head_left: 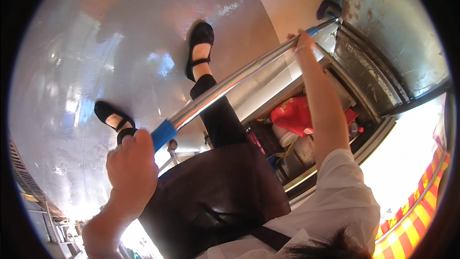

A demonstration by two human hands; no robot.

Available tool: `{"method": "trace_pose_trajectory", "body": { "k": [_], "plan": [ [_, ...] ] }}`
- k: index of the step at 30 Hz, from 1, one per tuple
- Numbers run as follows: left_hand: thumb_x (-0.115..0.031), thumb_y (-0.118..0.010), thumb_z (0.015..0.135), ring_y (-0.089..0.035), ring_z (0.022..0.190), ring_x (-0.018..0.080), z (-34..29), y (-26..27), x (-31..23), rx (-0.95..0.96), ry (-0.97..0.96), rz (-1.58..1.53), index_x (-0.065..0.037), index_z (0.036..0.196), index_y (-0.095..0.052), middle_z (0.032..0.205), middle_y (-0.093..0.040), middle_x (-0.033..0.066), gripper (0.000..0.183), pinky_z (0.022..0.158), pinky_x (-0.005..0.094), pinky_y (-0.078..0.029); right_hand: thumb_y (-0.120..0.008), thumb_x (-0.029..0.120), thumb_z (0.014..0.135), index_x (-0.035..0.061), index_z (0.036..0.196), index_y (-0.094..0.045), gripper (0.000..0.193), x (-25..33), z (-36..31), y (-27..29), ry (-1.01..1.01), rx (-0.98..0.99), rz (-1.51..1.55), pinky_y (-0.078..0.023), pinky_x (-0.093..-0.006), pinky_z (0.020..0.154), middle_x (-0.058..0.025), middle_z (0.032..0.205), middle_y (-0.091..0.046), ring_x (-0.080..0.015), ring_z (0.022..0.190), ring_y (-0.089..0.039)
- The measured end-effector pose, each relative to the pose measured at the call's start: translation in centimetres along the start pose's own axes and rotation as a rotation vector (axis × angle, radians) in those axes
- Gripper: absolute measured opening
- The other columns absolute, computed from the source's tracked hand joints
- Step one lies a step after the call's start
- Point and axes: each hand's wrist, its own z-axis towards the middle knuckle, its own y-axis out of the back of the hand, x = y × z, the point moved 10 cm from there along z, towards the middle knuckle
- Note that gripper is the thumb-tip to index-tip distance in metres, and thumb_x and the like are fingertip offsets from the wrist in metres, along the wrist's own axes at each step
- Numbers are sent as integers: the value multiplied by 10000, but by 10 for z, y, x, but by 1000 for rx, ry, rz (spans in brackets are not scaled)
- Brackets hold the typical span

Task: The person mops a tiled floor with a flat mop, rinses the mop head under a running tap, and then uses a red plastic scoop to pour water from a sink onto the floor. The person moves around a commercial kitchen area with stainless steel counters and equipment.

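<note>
And here the left hand (133,168) is closing in a firm fist around the near end of the metal pole (239,80), right by its blue sleeve (164,135). Far to the right, the right hand (304,43) is wrapping its fingers around the same pole, just short of a blue collar (312,31). So the pole is slanting from near left to far right, crossing above the shiny floor (129,43), and a thin rod is reaching on toward the metal panel (395,24).

How far along? Picking up and two-handed gripping are looking done. A dark tufted piece (327,7) is sitting just beside the far tip; whether it is joining the pole, I can't tell. Glossy patches are shining on the floor, but they aren't revealing how much work is remaining.
</note>
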Motion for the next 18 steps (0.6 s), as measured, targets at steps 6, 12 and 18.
{"method": "trace_pose_trajectory", "body": {
  "k": [6, 12, 18],
  "plan": [
    [-19, -531, 718, -563, 530, 314, -155, -37, 142, -104, 195, -32, -62, 729, -465, 582, -497, 115, 80, 525, 407, -445, -496, 155, 820, 67, 665, -461, 182, -88, -187, -36, -74, 181, -279, -367, -325, 338, -98, 513, -489, -203, 406, -484],
    [-155, -633, 774, -558, 580, 385, -472, -182, 292, 24, 701, -302, 8, 810, -540, 633, -565, 176, 191, 530, 450, -426, -482, 49, 871, 42, 955, -318, 184, -207, -483, -30, -21, 291, -350, -422, -312, 341, -61, 558, -443, -176, 407, -522],
    [-152, -573, 787, -552, 525, 324, -762, -311, 233, 251, 1094, -506, 7, 853, -596, 611, -575, 113, 173, 485, 428, -440, -544, 63, 880, 48, 938, -280, 271, -262, -709, 24, -341, 837, -353, -523, -319, 480, -69, 681, -481, -149, 518, -558]
  ]
}}
